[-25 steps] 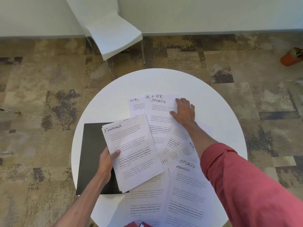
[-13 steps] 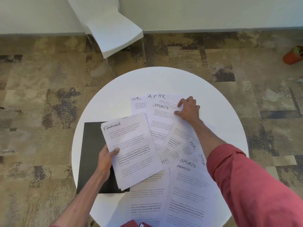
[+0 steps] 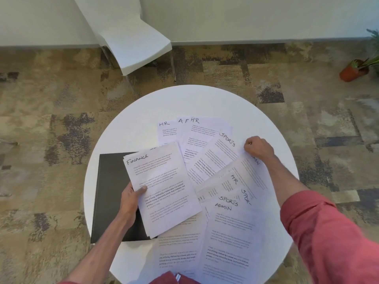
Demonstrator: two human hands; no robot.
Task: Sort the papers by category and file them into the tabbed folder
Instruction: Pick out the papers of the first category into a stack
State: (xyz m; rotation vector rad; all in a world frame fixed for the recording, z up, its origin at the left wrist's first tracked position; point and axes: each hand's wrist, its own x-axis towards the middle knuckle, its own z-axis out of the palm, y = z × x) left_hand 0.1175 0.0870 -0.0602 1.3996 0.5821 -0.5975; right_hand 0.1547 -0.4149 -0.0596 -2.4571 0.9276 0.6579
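Over black folder (image 3: 110,181), left hand (image 3: 129,199) grips Finance stack (image 3: 162,187); right hand (image 3: 258,148) pinches Sports sheet (image 3: 217,158) corner.

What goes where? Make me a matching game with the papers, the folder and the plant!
Things:
1. Finance stack
2. black folder
3. Sports sheet
4. plant pot

Places:
a. on the floor, far right
b. gripped by the left hand
c. pinched at its corner by the right hand
d. flat on the table, partly under the stack

Pairs: 1-b, 2-d, 3-c, 4-a.
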